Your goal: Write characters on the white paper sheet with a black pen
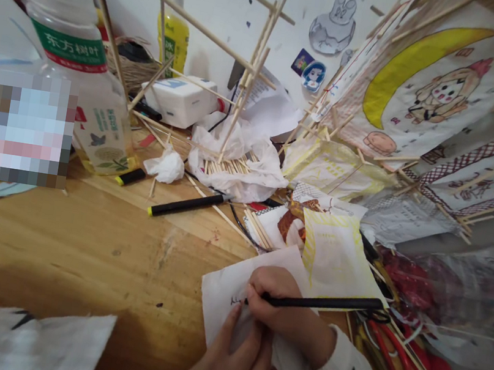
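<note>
My right hand (279, 295) is closed around a black marker pen (326, 302), its tip on a white sheet of paper (226, 281). A short black handwritten mark shows by the tip. My left hand (235, 356) lies on the lower part of the same sheet, fingers stretched and apart, the index fingertip just below the writing. Behind my right hand lies a small sheet with a yellow hatched border (334, 253). A marker cap or pen with a yellow end (186, 205) rests on the wooden table (77, 265).
A large clear bottle (97, 101) stands at the left under a wooden stick frame (180, 8). Thin sticks in a plastic bag (235, 171) lie behind the paper. Paper lanterns with drawings (429, 82) fill the right back. Red-handled scissors (393, 355) lie by my right forearm.
</note>
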Demonstrator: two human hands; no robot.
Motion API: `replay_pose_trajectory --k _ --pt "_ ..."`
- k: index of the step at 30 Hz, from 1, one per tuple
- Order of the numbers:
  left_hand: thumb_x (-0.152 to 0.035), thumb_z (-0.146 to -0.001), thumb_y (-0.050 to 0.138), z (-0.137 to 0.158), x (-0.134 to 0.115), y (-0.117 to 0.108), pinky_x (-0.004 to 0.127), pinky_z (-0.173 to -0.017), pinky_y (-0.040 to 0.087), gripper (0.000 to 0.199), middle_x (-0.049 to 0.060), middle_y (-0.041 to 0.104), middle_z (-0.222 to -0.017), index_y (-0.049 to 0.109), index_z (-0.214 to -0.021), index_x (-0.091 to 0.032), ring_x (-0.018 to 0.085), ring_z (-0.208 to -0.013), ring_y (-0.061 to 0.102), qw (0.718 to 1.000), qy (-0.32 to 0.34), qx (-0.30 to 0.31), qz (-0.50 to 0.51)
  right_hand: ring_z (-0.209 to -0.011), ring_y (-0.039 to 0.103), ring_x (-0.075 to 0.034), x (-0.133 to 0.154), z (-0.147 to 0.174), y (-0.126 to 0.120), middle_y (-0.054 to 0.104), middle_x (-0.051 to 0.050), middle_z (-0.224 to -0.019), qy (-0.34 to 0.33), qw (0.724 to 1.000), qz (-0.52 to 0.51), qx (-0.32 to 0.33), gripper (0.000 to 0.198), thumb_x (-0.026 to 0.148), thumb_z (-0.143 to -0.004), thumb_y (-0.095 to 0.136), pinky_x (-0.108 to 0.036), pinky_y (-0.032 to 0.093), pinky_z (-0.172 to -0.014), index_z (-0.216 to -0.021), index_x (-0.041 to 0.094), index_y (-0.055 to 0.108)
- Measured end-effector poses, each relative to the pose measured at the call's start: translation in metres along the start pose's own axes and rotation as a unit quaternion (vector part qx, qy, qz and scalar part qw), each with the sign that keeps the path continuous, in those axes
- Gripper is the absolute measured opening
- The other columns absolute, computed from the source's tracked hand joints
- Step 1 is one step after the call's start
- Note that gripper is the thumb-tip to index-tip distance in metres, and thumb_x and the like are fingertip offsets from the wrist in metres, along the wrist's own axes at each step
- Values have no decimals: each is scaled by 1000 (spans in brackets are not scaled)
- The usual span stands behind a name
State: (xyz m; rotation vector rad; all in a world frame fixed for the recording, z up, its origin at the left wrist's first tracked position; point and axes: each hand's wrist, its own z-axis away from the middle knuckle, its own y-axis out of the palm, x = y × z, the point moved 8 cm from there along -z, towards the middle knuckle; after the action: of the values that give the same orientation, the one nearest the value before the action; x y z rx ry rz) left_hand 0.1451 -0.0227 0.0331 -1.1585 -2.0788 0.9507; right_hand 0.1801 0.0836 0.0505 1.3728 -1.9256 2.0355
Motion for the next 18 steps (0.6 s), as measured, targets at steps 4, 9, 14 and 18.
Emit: replay_pose_trajectory --k 4,9,14,18 --pt "-32 -92 47 -1 0 -3 52 -86 41 14 10 66 -103 51 -100 -22 30 -101 56 1000 1 -2 -3 -50 39 -10 0 -1 0 42 4 -51 2 1000 7 5 28 17 -79 45 -24 28 -50 -53 19 35" --pt "-30 -91 48 -2 1 -3 52 -85 42 12 11 66 -102 51 -99 -22 31 -101 56 1000 1 3 1 -50 39 -10 0 0 0 41 4 -52 3 1000 4 3 28 15 -79 43 -24 28 -50 -53 19 33" --pt "-33 -91 48 -1 1 -2 52 -87 40 13 10 65 -105 52 -97 -22 30 -103 55 1000 -4 2 6 -50 39 -11 0 0 1 41 4 -52 -1 1000 8 1 29 14 -79 44 -25 28 -50 -53 20 32" --pt "-32 -90 49 -1 1 -1 52 -88 39 13 9 65 -105 51 -100 -23 30 -104 54 1000 -8 5 5 -50 38 -11 -1 0 2 40 4 -51 3 1000 20 8 30 14 -79 45 -25 27 -50 -53 20 32"
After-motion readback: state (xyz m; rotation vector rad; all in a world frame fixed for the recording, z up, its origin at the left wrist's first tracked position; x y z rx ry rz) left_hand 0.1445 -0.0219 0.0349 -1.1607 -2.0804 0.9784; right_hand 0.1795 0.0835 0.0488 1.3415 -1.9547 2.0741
